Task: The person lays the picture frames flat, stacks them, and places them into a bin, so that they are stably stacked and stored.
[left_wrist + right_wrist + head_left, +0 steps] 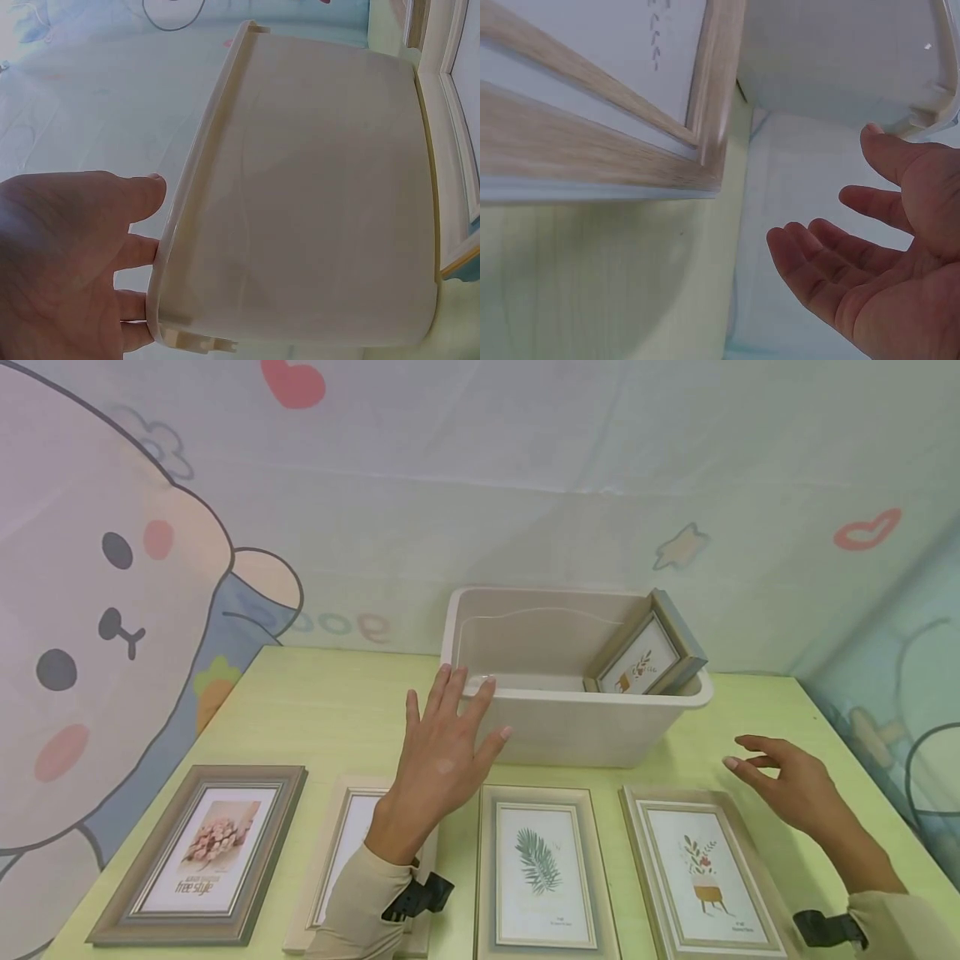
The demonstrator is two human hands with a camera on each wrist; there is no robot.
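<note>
Head view: our left hand [442, 752] is flat, fingers spread and straight, fingertips on the near-left rim of the beige plastic bin [577, 718]. The bin sits on the green table [315, 710] at the back centre, just behind a row of four picture frames. One grey frame [648, 652] leans tilted inside the bin at its right end. Our right hand [787, 777] hovers over the table right of the bin, fingers loosely apart, holding nothing, above the top corner of the plant-pot frame [701, 877]. The fern frame [540, 872] lies between our wrists.

Left wrist view: fingers [139, 196] straight against the bin's lip [187, 217]; no curl round it.

Right wrist view: palm [900, 277] open, fingers apart, bin corner [922, 112] near but not touched; wooden frame edge [712, 97] beside.

Judgement: bin looks light, thin-walled, somewhat flexy and smooth. Grip it under the rolled rim at both short ends. The frame inside looks loose, likely glazed, so keep the bin level.
</note>
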